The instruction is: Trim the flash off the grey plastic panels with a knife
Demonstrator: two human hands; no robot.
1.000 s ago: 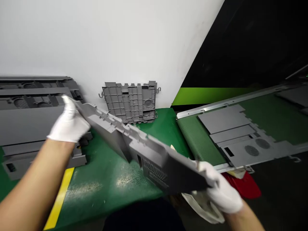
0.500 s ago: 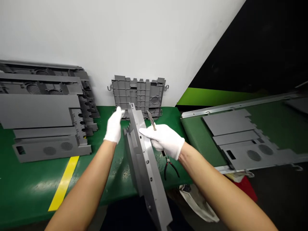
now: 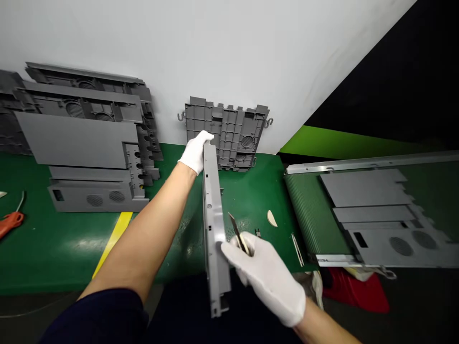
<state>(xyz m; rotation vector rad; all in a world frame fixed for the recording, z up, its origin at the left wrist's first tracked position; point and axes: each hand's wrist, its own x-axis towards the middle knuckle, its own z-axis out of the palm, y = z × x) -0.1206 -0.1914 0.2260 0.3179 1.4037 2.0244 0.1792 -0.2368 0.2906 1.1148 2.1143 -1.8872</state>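
Note:
A long grey plastic panel (image 3: 213,224) stands on edge, running from the far side of the green bench toward me. My left hand (image 3: 195,151), in a white glove, grips its far end. My right hand (image 3: 267,276), also gloved, holds a small knife (image 3: 237,233) with the blade pointing up, right beside the panel's near edge, with fingers touching the panel.
A stack of grey panels (image 3: 89,148) lies at the left on the green bench (image 3: 53,248). A ribbed grey panel (image 3: 229,133) leans on the white wall. A conveyor (image 3: 308,215) at the right carries another panel (image 3: 380,215). An orange tool (image 3: 10,220) lies far left.
The panel has turned from lying across in front of me to standing on edge, pointing away. My right hand slid along it toward the near end. The view shifted downward.

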